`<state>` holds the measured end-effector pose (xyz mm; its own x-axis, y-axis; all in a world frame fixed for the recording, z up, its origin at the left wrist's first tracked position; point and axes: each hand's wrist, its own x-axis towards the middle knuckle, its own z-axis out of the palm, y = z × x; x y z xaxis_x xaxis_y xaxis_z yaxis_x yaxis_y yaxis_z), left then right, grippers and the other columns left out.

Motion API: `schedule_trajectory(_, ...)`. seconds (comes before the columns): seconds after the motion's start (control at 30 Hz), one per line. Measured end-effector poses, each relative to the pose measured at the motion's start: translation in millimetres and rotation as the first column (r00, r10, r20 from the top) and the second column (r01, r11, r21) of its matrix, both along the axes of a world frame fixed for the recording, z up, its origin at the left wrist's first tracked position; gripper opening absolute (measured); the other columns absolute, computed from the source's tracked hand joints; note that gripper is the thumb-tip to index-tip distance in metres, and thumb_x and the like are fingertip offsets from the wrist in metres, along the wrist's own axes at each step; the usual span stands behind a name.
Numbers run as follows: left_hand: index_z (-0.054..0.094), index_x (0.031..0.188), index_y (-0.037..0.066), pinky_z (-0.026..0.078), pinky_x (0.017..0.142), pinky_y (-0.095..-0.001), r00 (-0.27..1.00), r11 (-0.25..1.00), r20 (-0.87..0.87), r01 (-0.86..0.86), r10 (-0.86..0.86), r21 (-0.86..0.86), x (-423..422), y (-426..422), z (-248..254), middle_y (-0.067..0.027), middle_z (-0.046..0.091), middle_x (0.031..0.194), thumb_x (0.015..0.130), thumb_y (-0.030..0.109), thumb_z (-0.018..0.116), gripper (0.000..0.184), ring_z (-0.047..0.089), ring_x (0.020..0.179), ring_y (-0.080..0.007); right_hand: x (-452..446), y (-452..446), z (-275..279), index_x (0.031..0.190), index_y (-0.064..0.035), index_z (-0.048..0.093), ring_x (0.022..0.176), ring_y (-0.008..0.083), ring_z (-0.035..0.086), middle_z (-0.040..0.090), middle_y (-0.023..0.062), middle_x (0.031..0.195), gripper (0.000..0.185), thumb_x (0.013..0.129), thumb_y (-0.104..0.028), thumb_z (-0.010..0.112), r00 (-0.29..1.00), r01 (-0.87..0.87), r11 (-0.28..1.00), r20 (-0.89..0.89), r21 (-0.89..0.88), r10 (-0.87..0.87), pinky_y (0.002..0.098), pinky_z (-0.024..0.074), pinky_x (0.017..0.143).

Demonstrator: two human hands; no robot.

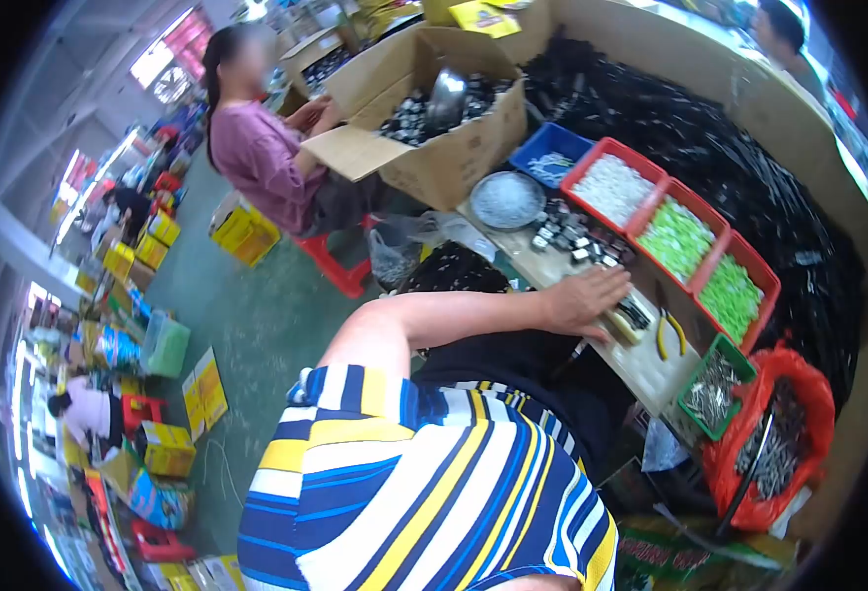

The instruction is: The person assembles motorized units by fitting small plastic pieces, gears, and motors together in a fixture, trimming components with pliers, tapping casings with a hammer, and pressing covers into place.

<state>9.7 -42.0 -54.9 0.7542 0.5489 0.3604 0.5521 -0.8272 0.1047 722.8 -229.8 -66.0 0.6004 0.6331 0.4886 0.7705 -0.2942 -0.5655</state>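
My left hand [588, 298] reaches across the bench with its fingers stretched out and pressed lightly together, palm down. It rests at the near end of a cream-coloured block [629, 327] with black pieces on it; whether anything lies under the palm is hidden. Just beyond the fingertips is a loose pile of small black and silver parts [582, 234]. Yellow-handled pliers [668, 333] lie on the bench to the right of the block. My right hand does not show; the striped shirt and body cover that side.
Red trays hold white pieces [611, 187] and green pieces [677, 239]. Nearby are a metal bowl [507, 201], a blue tray [550, 155], a green tray of metal pins [715, 390] and a red bag [810, 394]. A cardboard box [424, 163] stands beside a seated co-worker [267, 158].
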Motion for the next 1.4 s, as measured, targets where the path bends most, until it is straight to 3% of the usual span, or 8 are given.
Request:
schedule_trajectory(0.47,0.043,0.136,-0.007,0.03,0.111,-0.0485,0.993,0.984,0.119,-0.012,-0.01,0.179,4.1,5.1,-18.7,-0.026,0.047,0.138,0.082,0.063,0.056,0.09,0.04,0.134,-0.041,-208.9,-67.1,153.5,0.138,0.0043,0.04,0.121,0.0235,0.049,0.05,0.0162,0.13,0.07,0.081,-0.023,0.07,0.929,-0.286,0.936,-0.18,0.205,0.323,0.0368,0.0342,0.107)
schedule_trajectory(0.63,0.041,0.137,-0.007,0.031,0.111,-0.0498,0.983,0.99,0.177,0.015,-0.04,0.14,4.8,5.1,-22.5,-0.0263,0.045,0.14,0.08,0.058,0.063,0.09,0.038,0.136,-0.0407,-349.3,-44.6,197.0,0.142,0.0047,0.037,0.126,0.0249,0.047,0.048,0.0173,0.135,0.073,0.082,-0.023,0.069,0.671,-0.572,0.763,-0.364,0.3,0.646,0.0379,0.0318,0.111)
schedule_trajectory(0.8,0.04,0.139,-0.007,0.03,0.11,-0.049,0.991,0.988,0.131,0.007,-0.028,0.157,2.7,3.1,-14.2,-0.0254,0.043,0.143,0.084,0.057,0.06,0.087,0.038,0.137,-0.0384,-476.5,17.6,236.0,0.126,0.0027,0.051,0.116,0.0244,0.058,0.057,0.0123,0.122,0.086,0.057,-0.029,0.092,0.371,-0.738,0.551,-0.448,0.39,0.814,0.0407,0.0444,0.101)
schedule_trajectory(0.93,0.041,0.138,-0.007,0.03,0.111,-0.0468,0.998,0.975,0.057,-0.015,0.003,0.221,2.4,2.6,-9.7,-0.025,0.046,0.14,0.087,0.061,0.053,0.086,0.039,0.136,-0.0377,-521.6,56.6,261.2,0.119,0.0055,0.057,0.106,0.0245,0.063,0.063,0.0167,0.116,0.083,0.052,-0.028,0.094,0.181,-0.927,0.236,-0.204,0.292,0.962,0.0362,0.0481,0.096)
schedule_trajectory(0.97,0.041,0.139,-0.007,0.029,0.112,-0.0468,0.952,0.986,0.3,0.104,-0.06,-0.132,-2.6,-0.4,2.4,-0.0252,0.045,0.141,0.087,0.061,0.053,0.086,0.039,0.136,-0.0377,-533.9,64.1,269.3,0.117,0.0054,0.058,0.106,0.0246,0.064,0.064,0.017,0.114,0.081,0.052,-0.027,0.094,0.147,-0.945,0.182,-0.144,0.273,0.979,0.0369,0.0492,0.095)
schedule_trajectory(1.03,0.04,0.139,-0.007,0.029,0.112,-0.0466,0.996,0.969,0.085,-0.023,0.002,0.247,2.8,2.7,-13.7,-0.0252,0.044,0.142,0.086,0.056,0.055,0.084,0.038,0.136,-0.038,-552.9,79.6,284.1,0.115,0.0052,0.06,0.105,0.0254,0.064,0.065,0.0178,0.112,0.078,0.052,-0.025,0.093,0.035,-0.961,0.048,-0.053,0.271,0.998,0.0378,0.0509,0.093)
schedule_trajectory(1.13,0.041,0.139,-0.006,0.03,0.112,-0.0467,0.999,0.962,0.042,-0.018,0.006,0.273,7.0,2.4,-23.2,-0.0248,0.044,0.142,0.087,0.051,0.054,0.078,0.039,0.136,-0.038,-569.0,95.3,297.0,0.115,0.0055,0.061,0.102,0.0287,0.066,0.067,0.0195,0.108,0.075,0.053,-0.023,0.093,-0.113,-0.943,-0.12,0.04,0.311,0.993,0.0388,0.0536,0.089)
schedule_trajectory(1.4,0.043,0.138,-0.004,0.032,0.111,-0.047,1.0,0.957,-0.009,-0.015,0.018,0.291,3.2,0.3,-25.6,-0.0238,0.045,0.142,0.089,0.037,0.05,0.064,0.04,0.136,-0.0379,-594.2,111.8,322.8,0.097,0.0008,0.069,0.084,0.0285,0.072,0.07,0.0171,0.09,0.046,0.066,-0.027,0.087,-0.106,-0.967,-0.149,0.207,0.207,0.973,0.0399,0.0597,0.074)
